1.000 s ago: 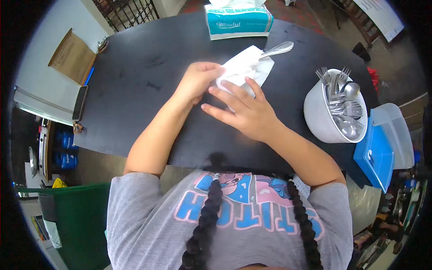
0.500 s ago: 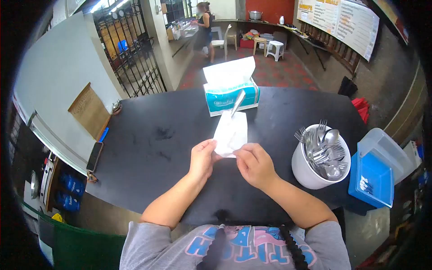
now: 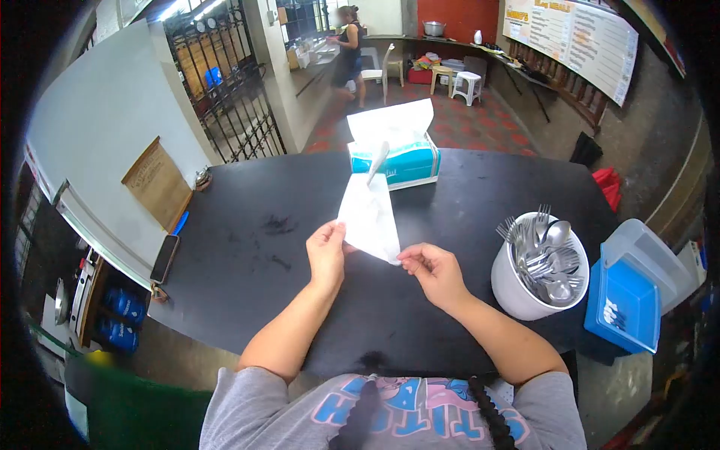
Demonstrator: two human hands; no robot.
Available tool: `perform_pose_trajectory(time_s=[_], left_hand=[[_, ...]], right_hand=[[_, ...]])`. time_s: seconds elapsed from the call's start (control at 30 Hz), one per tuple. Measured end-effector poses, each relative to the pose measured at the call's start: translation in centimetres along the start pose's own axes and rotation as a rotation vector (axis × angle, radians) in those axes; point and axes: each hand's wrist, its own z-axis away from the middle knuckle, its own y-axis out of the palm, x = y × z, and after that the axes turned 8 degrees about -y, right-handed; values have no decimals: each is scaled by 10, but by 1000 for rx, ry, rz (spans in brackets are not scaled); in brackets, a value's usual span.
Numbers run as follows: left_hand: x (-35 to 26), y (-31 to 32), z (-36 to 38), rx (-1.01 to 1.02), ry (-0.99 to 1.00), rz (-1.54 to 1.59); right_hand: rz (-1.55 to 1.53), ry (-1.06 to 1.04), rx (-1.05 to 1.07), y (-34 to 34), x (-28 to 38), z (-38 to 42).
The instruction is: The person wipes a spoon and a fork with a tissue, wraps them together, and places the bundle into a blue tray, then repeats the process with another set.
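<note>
A white paper napkin (image 3: 369, 217) is held up above the black table, with a metal utensil handle (image 3: 379, 160) sticking out of its top. The utensil's other end is hidden in the paper. My left hand (image 3: 327, 251) grips the napkin's left edge between thumb and fingers. At the lower right corner, my right hand (image 3: 433, 271) pinches the paper between its fingertips. Just beyond the napkin stands a teal and white tissue pack (image 3: 412, 163) with a sheet pulled up. To the right, a white tub (image 3: 517, 294) holds several forks and spoons.
The black table (image 3: 247, 225) spreads out around my hands. An open blue plastic box (image 3: 626, 300) with small white-and-blue pieces inside sits right of the tub. A phone (image 3: 165, 259) lies at the left edge. White stools (image 3: 468, 86) and a person (image 3: 350, 49) are at the back.
The right hand has drawn the napkin's lower corner down and to the right, so the paper is spread wider. My left hand keeps its grip. The view has shifted slightly.
</note>
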Motion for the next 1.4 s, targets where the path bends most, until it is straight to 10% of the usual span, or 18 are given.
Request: perform_pose_trajectory(time_s=[0.23,0.8,1.4], left_hand=[[-1,13,17,80,-23,-41],[7,20,27,152,-230,9],[-18,27,48,536,386,-922]], right_hand=[[1040,-923,254,18,39,12],[1135,-879,115,3,9,-2],[667,-468,109,-17,5,-8]])
